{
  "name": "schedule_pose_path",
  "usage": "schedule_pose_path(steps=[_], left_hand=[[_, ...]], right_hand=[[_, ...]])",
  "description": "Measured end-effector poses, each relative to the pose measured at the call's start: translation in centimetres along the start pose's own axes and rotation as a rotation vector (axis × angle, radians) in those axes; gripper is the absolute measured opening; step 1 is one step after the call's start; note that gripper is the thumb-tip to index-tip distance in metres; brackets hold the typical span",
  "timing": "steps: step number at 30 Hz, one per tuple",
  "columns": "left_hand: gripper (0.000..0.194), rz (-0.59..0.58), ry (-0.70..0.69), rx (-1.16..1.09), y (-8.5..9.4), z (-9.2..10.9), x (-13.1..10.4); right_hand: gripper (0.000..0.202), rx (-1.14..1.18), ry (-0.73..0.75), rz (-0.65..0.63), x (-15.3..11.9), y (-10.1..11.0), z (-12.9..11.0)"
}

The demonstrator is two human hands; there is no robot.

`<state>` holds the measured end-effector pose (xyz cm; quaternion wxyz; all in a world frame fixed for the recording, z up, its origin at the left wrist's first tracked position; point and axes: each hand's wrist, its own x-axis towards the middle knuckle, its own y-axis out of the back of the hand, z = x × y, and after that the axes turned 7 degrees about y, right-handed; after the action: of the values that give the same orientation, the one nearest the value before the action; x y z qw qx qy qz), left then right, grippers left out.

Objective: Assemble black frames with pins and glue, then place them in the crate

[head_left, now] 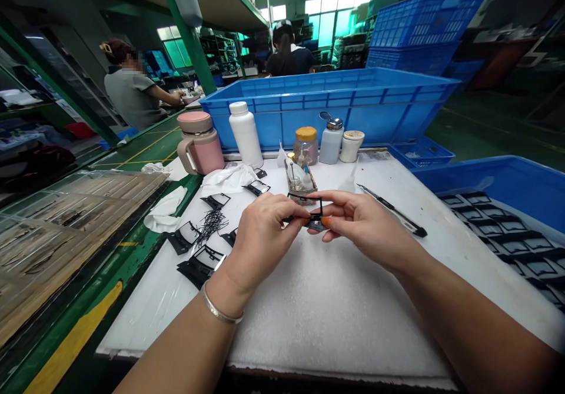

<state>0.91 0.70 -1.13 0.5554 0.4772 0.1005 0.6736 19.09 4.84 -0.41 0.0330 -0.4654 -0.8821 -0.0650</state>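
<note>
At centre, the left hand [267,227] and right hand [361,221] pinch a small black plastic frame [316,226] from both sides, seemingly for steadiness.

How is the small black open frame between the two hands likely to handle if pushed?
The small black plastic-looking frame is probably fairly stiff: its thin bars form an open, angular outline. It seems light, as the left hand and right hand hold it in fingertip pinches. Its slender bars might snap if squeezed hard.
</note>
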Motion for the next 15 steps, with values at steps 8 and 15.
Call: schedule_pose_path(steps=[8,15], left_hand=[[0.012,-0.003,0.005,0.028,-0.12,0.08,0.07],[0.015,-0.028,0.05,0.02,-0.13,0.01,0.02]], right_hand=[[0.046,0.001,-0.009,0.005,0.01,-0.26,-0.39],[0.045,-0.028,0.003,0.006,-0.11,-0.23,-0.4]])
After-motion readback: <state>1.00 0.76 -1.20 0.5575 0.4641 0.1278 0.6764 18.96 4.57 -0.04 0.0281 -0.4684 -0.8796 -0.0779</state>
